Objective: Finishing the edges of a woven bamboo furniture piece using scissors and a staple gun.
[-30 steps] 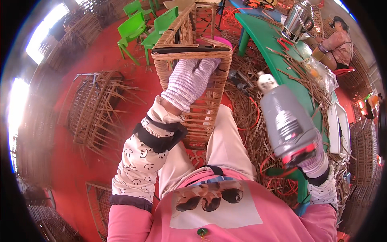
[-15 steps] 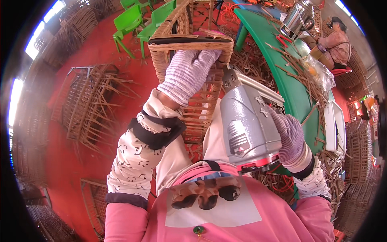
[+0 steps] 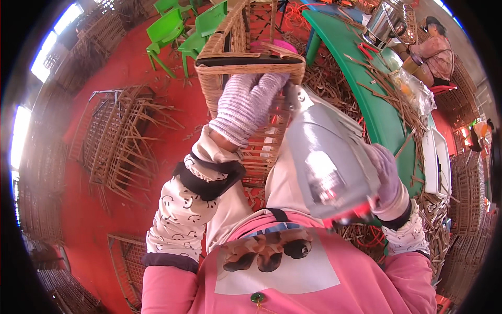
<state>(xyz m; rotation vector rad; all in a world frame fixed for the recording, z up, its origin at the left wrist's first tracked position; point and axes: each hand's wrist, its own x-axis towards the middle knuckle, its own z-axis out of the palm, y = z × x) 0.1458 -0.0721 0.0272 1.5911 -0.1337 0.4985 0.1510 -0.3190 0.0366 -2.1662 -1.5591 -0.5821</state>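
Grey and shiny, a big hand tool (image 3: pixel 334 162) sat near three o'clock in the head view, with a red part at its bottom end. The right hand (image 3: pixel 386 175), in a stripy glove, held it from the far right side. Its fingers went behind the tool, so nobody could tell how they lay there. The woven frame (image 3: pixel 246 69) stood at twelve o'clock, and its lower part came down between the person's knees. The left hand (image 3: pixel 238 107), in a stripy glove too, held the frame just under its top edge. Its fingertips were hidden, so how tight it squeezed could not be told. The tool's nose pointed at about eleven o'clock, close to the frame's right post and also close to the left hand's fingers. It was too blurry to say if the nose touched the post.

That closeness looked like the biggest worry. If the tool slipped or went off crooked, it could hurt the left hand. If the left hand's hold was loose, the frame could wobble, and the nose could miss the post. The tool looked heavy too, so a tired right hand might let it dip.

Between two and three o'clock was a green table (image 3: pixel 380 125) with brown strips (image 3: pixel 400 112) on it. Green chairs (image 3: pixel 166 31) stood at eleven o'clock, and another woven piece (image 3: pixel 123 141) lay at nine o'clock on the red floor (image 3: pixel 172 131).
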